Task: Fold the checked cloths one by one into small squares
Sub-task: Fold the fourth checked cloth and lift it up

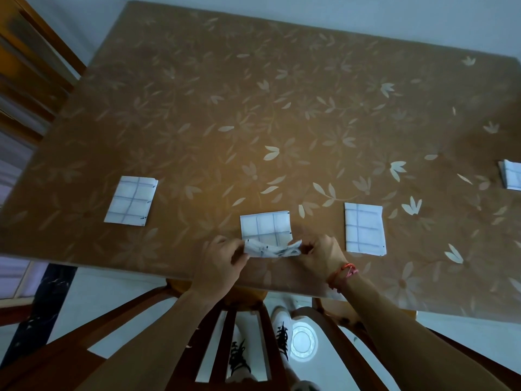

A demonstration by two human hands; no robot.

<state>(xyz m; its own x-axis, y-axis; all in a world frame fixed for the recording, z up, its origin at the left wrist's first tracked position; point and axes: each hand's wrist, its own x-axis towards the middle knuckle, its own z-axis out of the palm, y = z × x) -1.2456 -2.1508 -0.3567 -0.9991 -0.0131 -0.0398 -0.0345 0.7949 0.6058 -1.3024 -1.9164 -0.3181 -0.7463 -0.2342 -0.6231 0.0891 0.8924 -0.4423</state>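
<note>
Obs.: person stands at the near edge of the desk [282,94], which is covered by a brown cloth with a pale leaf pattern.

Centre cloth [266,230]: white with dark checks, lying near the desk's front edge. Its far part lies flat; its near edge is lifted and bunched between both hands.

Left hand [222,261]: fingers curled, thumb and forefinger pinched on the left end of the raised edge.

Right hand [321,255]: likewise closed in a pinch on the right end of that edge. A red string bracelet [345,271] sits on this wrist.

Other cloths, all flat on the desk and untouched:
- left folded cloth [130,200], a small rectangle, well apart from the hands;
- right folded cloth [364,229], just beside the right hand;
- far-right cloth [510,174], cut off by the picture's edge.

Below the desk edge: a wooden chair back [242,334]; through its slats, white shoes with black laces [282,331] on a pale floor.
</note>
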